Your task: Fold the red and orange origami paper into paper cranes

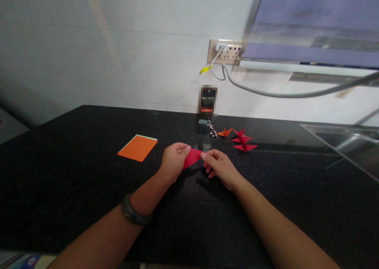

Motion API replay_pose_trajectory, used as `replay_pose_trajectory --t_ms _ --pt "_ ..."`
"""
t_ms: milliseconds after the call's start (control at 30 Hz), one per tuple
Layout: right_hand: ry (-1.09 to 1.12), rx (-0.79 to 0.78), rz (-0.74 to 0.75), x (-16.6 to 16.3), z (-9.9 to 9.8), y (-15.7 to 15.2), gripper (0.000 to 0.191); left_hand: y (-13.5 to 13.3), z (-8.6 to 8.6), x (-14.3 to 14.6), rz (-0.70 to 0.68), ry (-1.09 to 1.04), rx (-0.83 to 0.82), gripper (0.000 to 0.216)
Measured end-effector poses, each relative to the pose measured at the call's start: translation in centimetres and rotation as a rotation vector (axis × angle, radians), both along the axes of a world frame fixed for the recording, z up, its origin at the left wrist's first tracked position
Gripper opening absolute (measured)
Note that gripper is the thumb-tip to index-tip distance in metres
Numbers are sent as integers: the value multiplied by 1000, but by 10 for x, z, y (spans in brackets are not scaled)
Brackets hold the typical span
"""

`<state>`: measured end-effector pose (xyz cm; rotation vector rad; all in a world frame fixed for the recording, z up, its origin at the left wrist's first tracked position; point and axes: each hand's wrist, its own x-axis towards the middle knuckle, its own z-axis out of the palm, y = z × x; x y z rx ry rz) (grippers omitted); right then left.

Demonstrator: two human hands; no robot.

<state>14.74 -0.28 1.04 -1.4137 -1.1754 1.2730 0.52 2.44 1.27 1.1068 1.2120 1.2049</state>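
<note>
Over the glossy black stone table [89,198] we hold the folded red paper [193,157]: our left hand [174,158] clamps its left side, our right hand [219,165] pinches its pointed end, fingers closed. We judge it light, crease-prone, best held by edges.

No words, numbers or brand names can be read from where I stand. A dark upright object [207,101] against the wall is covered by coarse coloured squares, with a red-orange band low down; any lettering there is hidden. A small yellow tag [205,70] by the white cord [217,60] shows no legible writing. At the lower left edge, a printed surface [31,261] carries a blue patch with a touch of red, too blurred and cut off to make out.
</note>
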Motion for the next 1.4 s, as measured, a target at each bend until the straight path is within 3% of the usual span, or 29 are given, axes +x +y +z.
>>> replay_pose_trajectory --t_ms 167,300,467,667,867,1067,1233,1400 --pt "101 -45 -67 -3 -1 -2 40 -3 0 2 -37 -59 -1 13" --pt "105 -3 51 -4 -2 -4 27 -5 -1 3 -90 -49 3 15" --pt "64 36 5 -4 -2 -4 24 -7 0 5 -144 54 39 15" --pt "68 38 -15 -2 -2 -2 22 -4 0 2 -108 161 115 10" --pt "131 112 -94 0 -6 1 25 -3 -3 1 -202 153 -13 9" --pt "76 171 -117 3 -6 3 27 -5 -3 0 -322 198 -11 16" --pt "101 183 -75 2 -5 1 28 -4 -2 0 -279 88 -84 20" --pt "194 178 52 0 -4 -2 24 -5 0 1 -328 -24 -157 22"
